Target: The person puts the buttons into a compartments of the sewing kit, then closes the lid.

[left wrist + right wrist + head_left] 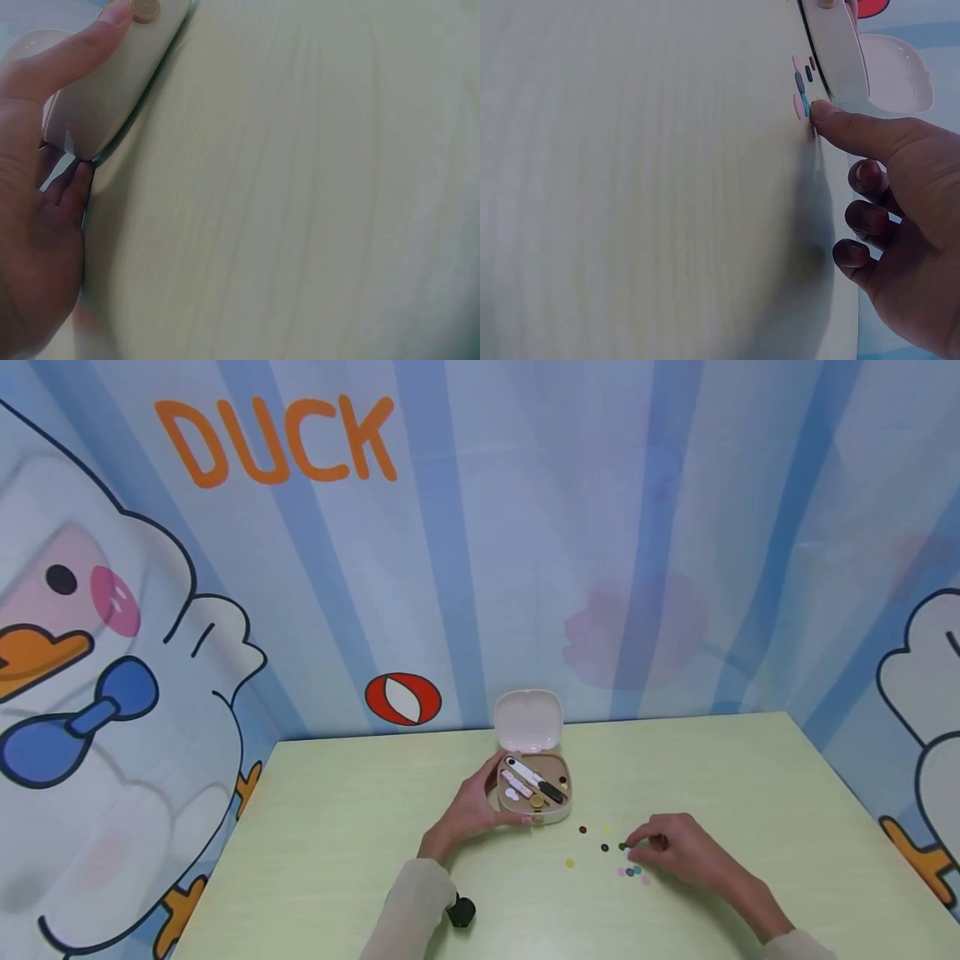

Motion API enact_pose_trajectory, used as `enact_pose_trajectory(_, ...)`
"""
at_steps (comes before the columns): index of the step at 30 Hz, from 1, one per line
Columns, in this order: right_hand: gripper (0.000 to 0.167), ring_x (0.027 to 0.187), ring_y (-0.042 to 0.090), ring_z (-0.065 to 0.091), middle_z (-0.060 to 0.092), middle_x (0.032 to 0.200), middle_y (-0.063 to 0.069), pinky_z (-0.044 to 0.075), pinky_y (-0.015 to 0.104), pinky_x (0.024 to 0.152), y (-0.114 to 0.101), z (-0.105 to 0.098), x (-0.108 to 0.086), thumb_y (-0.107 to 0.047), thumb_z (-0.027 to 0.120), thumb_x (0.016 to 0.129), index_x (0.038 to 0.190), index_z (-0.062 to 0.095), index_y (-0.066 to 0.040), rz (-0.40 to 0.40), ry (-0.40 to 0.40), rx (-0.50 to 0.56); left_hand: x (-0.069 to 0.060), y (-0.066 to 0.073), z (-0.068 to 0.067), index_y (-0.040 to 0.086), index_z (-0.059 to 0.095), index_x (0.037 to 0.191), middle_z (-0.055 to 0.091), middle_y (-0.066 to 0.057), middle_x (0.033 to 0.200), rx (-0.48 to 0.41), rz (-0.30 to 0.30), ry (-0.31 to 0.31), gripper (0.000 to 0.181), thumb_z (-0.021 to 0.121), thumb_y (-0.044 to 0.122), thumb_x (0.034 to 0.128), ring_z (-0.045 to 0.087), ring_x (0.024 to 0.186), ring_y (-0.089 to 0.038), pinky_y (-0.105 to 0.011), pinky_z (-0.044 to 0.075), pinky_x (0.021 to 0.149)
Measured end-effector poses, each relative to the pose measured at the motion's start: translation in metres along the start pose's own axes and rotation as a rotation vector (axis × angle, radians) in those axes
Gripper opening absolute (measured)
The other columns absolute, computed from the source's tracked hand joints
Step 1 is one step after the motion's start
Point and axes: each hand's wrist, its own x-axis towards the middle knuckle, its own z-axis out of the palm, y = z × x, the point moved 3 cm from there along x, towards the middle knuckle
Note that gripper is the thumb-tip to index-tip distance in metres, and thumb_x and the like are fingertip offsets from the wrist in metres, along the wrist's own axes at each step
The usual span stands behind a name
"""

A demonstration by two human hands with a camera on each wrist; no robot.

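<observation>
A small cream sewing kit box (555, 814) stands with its lid (528, 720) raised. My left hand (474, 806) grips its left side, the thumb along the front near a round tan catch (145, 9). Inside lie a white-and-black slim tool (536, 780), a pink strip (516, 783) and small round pieces. My right hand (686, 852) is low over the table, thumb and index fingertips together at a small button (628, 853), which they appear to pinch. A dark green button (622, 846) is beside the fingertips. The other right fingers are curled, as the right wrist view shows.
Several loose buttons lie on the pale table (337, 843): a yellow one (570, 863), a dark red one (582, 830), a black one (605, 847) and a pink one (645, 880). A black faceted object (462, 912) is by the left sleeve. A curtain (525, 527) hangs behind.
</observation>
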Motion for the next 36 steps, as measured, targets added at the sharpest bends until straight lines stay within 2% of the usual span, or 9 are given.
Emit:
enact_pose_trajectory(10, 0.007, 0.064, -0.001, 0.043, 0.055, 0.071, -0.015, 0.039, 0.019, 0.055, -0.003, 0.002, 0.002, -0.009, 0.081, 0.089, 0.094, 0.081, -0.015, -0.042, 0.001, 0.003, -0.001, 0.001, 0.0, 0.027, 0.025, 0.166, 0.032, 0.005, 0.167, 0.01, 0.0, 0.002, 0.12, 0.096, 0.044, 0.0716, 0.035, 0.151, -0.017, -0.038, 0.033, 0.123)
enact_pose_trajectory(19, 0.012, 0.066, 0.0, 0.046, 0.057, 0.073, -0.014, 0.042, 0.02, 0.058, -0.005, -0.004, 0.009, -0.007, 0.081, 0.089, 0.092, 0.079, -0.018, -0.031, -0.036, -0.012, 0.0, 0.0, 0.001, 0.028, 0.024, 0.166, 0.033, 0.006, 0.167, -0.005, -0.007, -0.001, 0.12, 0.097, 0.042, 0.0713, 0.035, 0.151, -0.018, -0.037, 0.033, 0.122)
enact_pose_trajectory(26, 0.013, 0.065, 0.001, 0.045, 0.058, 0.072, -0.014, 0.041, 0.02, 0.057, -0.006, -0.014, 0.025, -0.005, 0.08, 0.09, 0.092, 0.079, -0.017, -0.04, -0.062, -0.048, 0.0, 0.0, 0.0, 0.029, 0.024, 0.166, 0.032, 0.006, 0.167, 0.004, -0.008, 0.002, 0.119, 0.097, 0.043, 0.0717, 0.035, 0.151, -0.017, -0.037, 0.033, 0.122)
enact_pose_trajectory(36, 0.004, 0.059, 0.002, 0.042, 0.055, 0.068, -0.014, 0.039, 0.021, 0.054, -0.009, -0.024, 0.059, -0.008, 0.078, 0.093, 0.095, 0.079, -0.012, -0.038, -0.057, -0.078, 0.0, 0.0, 0.001, 0.03, 0.025, 0.166, 0.032, 0.006, 0.167, 0.005, -0.008, 0.005, 0.119, 0.096, 0.044, 0.0716, 0.035, 0.151, -0.018, -0.039, 0.034, 0.122)
